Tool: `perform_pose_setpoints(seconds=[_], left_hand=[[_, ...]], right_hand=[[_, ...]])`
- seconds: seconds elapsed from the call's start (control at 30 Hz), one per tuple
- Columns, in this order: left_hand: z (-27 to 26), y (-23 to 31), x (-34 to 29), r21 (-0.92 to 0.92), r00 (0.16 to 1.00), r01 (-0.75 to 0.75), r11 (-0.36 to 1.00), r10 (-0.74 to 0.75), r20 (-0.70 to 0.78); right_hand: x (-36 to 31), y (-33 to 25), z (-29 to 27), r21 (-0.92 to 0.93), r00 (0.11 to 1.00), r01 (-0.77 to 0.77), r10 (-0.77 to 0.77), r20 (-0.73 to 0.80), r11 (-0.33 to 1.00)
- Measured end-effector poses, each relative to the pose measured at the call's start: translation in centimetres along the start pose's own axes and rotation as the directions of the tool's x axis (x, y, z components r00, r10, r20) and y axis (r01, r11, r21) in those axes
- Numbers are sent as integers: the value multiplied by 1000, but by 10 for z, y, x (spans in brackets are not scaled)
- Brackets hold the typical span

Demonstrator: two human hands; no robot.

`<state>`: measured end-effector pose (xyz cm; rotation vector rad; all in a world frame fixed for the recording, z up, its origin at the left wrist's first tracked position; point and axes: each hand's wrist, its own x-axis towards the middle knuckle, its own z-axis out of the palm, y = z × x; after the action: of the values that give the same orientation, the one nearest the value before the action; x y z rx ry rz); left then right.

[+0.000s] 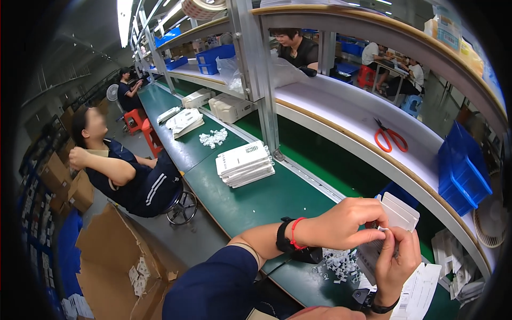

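My left hand (344, 224), with a black band and a red cord at its wrist, reaches over the green bench and pinches a small white plastic piece (382, 229). My right hand (397, 261) meets it there, thumb and fingers closed on the same piece. Fingers partly hide its shape. Right behind both hands stands an open white box (399, 210). Below them lies a heap of small white plastic parts (341, 264). White printed cartons (418, 293) lie beside my right wrist.
A stack of white boxes (245, 165) and a small pile of white parts (213, 138) sit farther along the bench. Red-handled scissors (389, 138) and a blue bin (463, 168) occupy the shelf. A large cardboard box (114, 256) stands at left, near a seated co-worker (128, 170).
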<state>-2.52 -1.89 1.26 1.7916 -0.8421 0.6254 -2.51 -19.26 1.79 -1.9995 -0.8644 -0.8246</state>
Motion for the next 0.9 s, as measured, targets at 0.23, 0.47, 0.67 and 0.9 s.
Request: perform_pose_setpoints(seconds=[0.23,0.47,0.67,0.9], left_hand=[[6,3,1,-119,987,140,983,-148,-61],[9,-3,4,-16,985,109,994,-110,-134],[2,-24,-3,-124,934,292,948,-310,-176],[12,-29,2,-200,892,378,904,-413,-182]], right_hand=[[0,2,3,27,1000,7,-6,-6,1000],[3,11,-5,94,998,-29,23,67,995],[4,22,17,343,955,-296,272,118,891],[3,28,8,320,948,-304,253,191,897]])
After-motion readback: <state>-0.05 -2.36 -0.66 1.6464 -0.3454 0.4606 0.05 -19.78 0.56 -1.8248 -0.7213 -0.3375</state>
